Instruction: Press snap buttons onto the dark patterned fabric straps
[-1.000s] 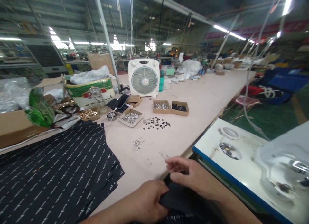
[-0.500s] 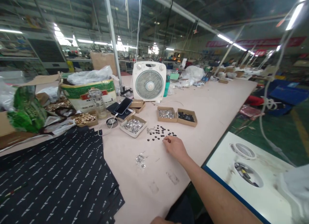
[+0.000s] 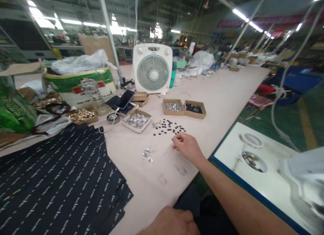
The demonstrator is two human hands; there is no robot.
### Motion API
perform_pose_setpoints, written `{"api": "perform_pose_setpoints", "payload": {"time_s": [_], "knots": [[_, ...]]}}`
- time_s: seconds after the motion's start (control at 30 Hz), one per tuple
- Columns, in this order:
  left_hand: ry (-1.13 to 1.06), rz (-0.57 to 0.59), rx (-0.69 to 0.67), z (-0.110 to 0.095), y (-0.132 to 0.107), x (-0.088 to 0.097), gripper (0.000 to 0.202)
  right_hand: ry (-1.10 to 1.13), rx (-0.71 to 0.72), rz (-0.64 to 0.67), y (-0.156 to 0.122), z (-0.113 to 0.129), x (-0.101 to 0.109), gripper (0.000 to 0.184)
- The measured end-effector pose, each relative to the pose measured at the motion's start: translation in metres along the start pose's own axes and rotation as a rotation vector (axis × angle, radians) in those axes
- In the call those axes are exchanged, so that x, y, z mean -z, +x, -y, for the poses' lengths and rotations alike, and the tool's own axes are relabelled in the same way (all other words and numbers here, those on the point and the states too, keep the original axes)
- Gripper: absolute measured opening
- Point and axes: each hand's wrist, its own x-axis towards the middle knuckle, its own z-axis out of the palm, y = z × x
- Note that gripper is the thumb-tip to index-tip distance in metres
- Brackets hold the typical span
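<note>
Likely spread for pickup, black discs (image 3: 169, 129) dot mid-frame; right hand (image 3: 187, 147) pinches one; left hand (image 3: 172, 223), bottom: grip unclear.

Tube lights (image 3: 240, 15) and blown-out patches (image 3: 115, 28) glare against a dim roof (image 3: 174, 7); the surface (image 3: 215, 89) is softly lit, the distance blurs and picture edges stretch.

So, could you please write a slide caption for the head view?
Right hand near scattered black buttons on a worktable, with a white box fan standing behind.
</note>
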Motion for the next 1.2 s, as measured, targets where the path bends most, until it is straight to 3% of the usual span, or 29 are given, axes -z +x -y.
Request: {"api": "perform_pose_setpoints", "payload": {"time_s": [0.07,0.2,0.33,0.47,0.6,0.83,1.2], "knots": [[0.099,0.021,-0.103,-0.008,-0.020,0.015,0.019,0.187,-0.065,0.073,-0.045,-0.007,0.010,0.014],[0.134,-0.068,-0.050,-0.024,-0.042,0.036,0.027,0.461,-0.200,0.162,-0.149,-0.025,0.022,0.009],[0.225,-0.071,-0.111,-0.039,-0.049,0.029,0.035,0.525,-0.324,0.068,-0.232,-0.040,0.019,0.009],[0.289,-0.181,-0.242,-0.054,-0.057,0.014,0.032,0.613,-0.383,-0.020,-0.282,-0.046,0.015,0.012],[0.274,-0.327,-0.359,-0.069,-0.063,0.009,0.026,0.675,-0.357,-0.086,-0.307,-0.047,0.019,0.014],[0.301,-0.521,-0.463,-0.091,-0.068,0.009,0.019,0.653,-0.255,-0.148,-0.327,-0.043,0.024,0.018],[0.330,-0.493,-0.545,-0.097,-0.079,0.010,0.022,0.541,-0.098,-0.242,-0.344,-0.041,0.026,0.025]]}}
